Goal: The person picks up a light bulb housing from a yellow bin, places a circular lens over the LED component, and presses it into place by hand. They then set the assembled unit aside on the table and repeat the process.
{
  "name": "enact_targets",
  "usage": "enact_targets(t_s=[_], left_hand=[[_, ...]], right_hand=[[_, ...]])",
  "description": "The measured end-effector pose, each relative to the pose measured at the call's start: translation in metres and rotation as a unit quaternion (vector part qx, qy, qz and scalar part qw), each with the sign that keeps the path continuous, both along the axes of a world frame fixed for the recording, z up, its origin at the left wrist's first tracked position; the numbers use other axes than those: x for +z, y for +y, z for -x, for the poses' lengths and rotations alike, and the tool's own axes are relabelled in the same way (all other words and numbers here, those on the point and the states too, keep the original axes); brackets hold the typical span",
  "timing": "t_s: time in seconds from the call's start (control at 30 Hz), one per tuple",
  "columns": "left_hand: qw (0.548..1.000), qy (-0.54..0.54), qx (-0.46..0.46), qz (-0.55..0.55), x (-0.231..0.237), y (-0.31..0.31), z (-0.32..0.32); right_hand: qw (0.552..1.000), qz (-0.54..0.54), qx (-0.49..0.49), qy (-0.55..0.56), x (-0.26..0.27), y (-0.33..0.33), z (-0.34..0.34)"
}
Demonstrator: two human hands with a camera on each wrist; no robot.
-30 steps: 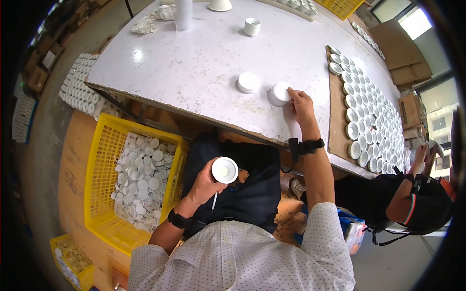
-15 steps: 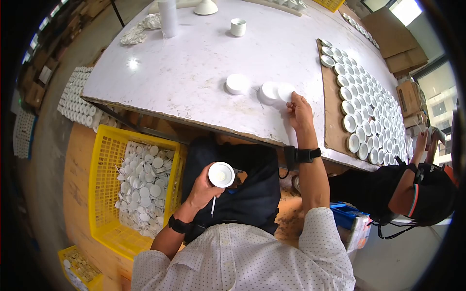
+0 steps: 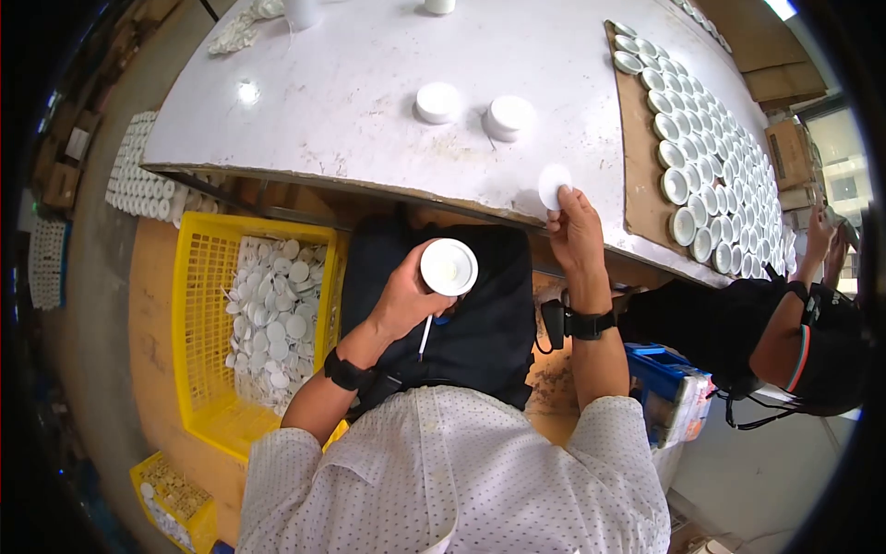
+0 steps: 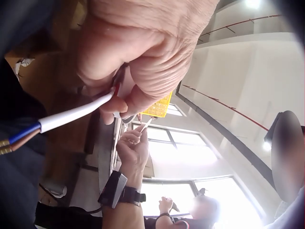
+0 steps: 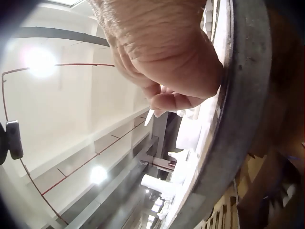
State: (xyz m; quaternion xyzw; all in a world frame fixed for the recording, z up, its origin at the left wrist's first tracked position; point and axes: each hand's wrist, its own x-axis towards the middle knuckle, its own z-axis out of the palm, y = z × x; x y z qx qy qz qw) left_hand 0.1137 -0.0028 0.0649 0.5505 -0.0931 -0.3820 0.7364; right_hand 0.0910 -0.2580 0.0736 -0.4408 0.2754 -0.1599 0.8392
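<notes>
My left hand [image 3: 401,297] grips a round white lamp housing [image 3: 449,267] above the lap, its open face turned up with a pale yellowish centre. A short white cable [image 4: 76,114] hangs from the housing, with blue and brown wires at its end. Over the table's front edge, my right hand [image 3: 580,238] pinches a thin white disc [image 3: 554,185] between thumb and fingers. In the right wrist view the disc [image 5: 149,117] shows edge-on past the fingertips. Two short stacks of white discs, a left stack [image 3: 437,102] and a right stack [image 3: 510,117], stand on the table.
Rows of white round housings [image 3: 688,152] cover a cardboard sheet on the table's right. A yellow basket [image 3: 198,305] of white discs with wires stands left of the lap. Behind it sits a smaller yellow basket [image 3: 175,489]. Another person [image 3: 803,342] is at the right.
My right hand has drawn the thin disc off the right stack and brought it back to the table's front edge. The left hand still holds the lamp housing; the head view has shifted.
</notes>
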Motion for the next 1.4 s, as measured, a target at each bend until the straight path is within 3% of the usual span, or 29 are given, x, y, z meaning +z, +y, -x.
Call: enact_targets(t_s=[0.1, 0.17, 0.3, 0.47, 0.53, 0.57, 0.6, 0.63, 0.67, 0.73, 0.8, 0.93, 1.07, 1.1, 1.13, 1.23, 1.27, 1.4], left_hand=[[1.0, 0.01, -0.007, -0.003, 0.0, -0.003, 0.0], [1.0, 0.017, -0.016, 0.004, -0.006, -0.003, 0.002], [1.0, 0.01, -0.024, -0.008, -0.002, -0.004, 0.003], [0.999, -0.029, 0.017, -0.028, -0.005, -0.001, 0.002], [0.999, -0.023, 0.006, -0.028, -0.005, 0.005, 0.002], [0.994, -0.076, 0.012, -0.074, -0.01, 0.006, 0.002], [0.985, -0.134, 0.015, -0.11, -0.013, 0.001, -0.001], [0.997, -0.052, 0.01, -0.061, 0.005, -0.001, -0.001], [0.999, -0.034, 0.016, -0.021, 0.0, -0.001, 0.001], [0.998, -0.051, -0.004, -0.033, -0.007, -0.001, 0.001], [0.998, -0.04, -0.019, -0.033, -0.006, -0.003, 0.001], [0.999, -0.032, -0.003, -0.005, -0.012, -0.003, 0.004], [0.999, -0.029, 0.001, -0.043, -0.009, -0.007, 0.006], [0.988, -0.108, -0.012, -0.113, -0.005, -0.008, 0.004], [0.99, -0.102, 0.01, -0.098, -0.006, -0.008, 0.004], [0.988, -0.117, 0.027, -0.1, -0.009, -0.005, -0.002], [0.991, -0.122, 0.039, -0.048, -0.013, -0.006, -0.003], [0.994, -0.09, 0.035, 0.052, -0.008, -0.009, -0.001]], right_hand=[[0.999, -0.048, -0.002, 0.005, -0.003, 0.002, 0.004], [0.993, -0.101, -0.054, 0.004, -0.001, -0.006, 0.002], [0.994, -0.076, -0.078, -0.023, 0.014, -0.007, 0.002], [0.998, -0.046, 0.04, 0.03, -0.005, 0.024, 0.023], [0.997, -0.044, 0.04, 0.053, -0.01, 0.032, 0.027], [0.99, -0.134, 0.012, 0.036, -0.009, 0.025, 0.027], [0.977, -0.214, -0.019, 0.01, -0.005, 0.01, 0.025], [0.959, -0.279, -0.029, -0.045, -0.004, -0.007, 0.024], [0.934, -0.329, -0.053, -0.132, 0.0, -0.021, 0.026], [0.885, -0.421, -0.057, -0.193, -0.008, -0.042, 0.019], [0.863, -0.416, 0.058, -0.282, -0.02, -0.047, 0.022], [0.813, -0.489, 0.031, -0.314, -0.001, -0.027, 0.031], [0.838, -0.446, 0.065, -0.307, -0.003, -0.01, 0.032], [0.946, -0.254, 0.029, -0.201, 0.006, 0.005, 0.033], [0.995, -0.048, 0.003, -0.083, 0.006, 0.02, 0.034], [0.997, 0.02, 0.08, -0.007, -0.003, 0.039, 0.042], [0.993, 0.055, 0.098, 0.042, -0.001, 0.042, 0.043], [0.99, 0.047, 0.129, 0.042, -0.012, 0.061, 0.045]])
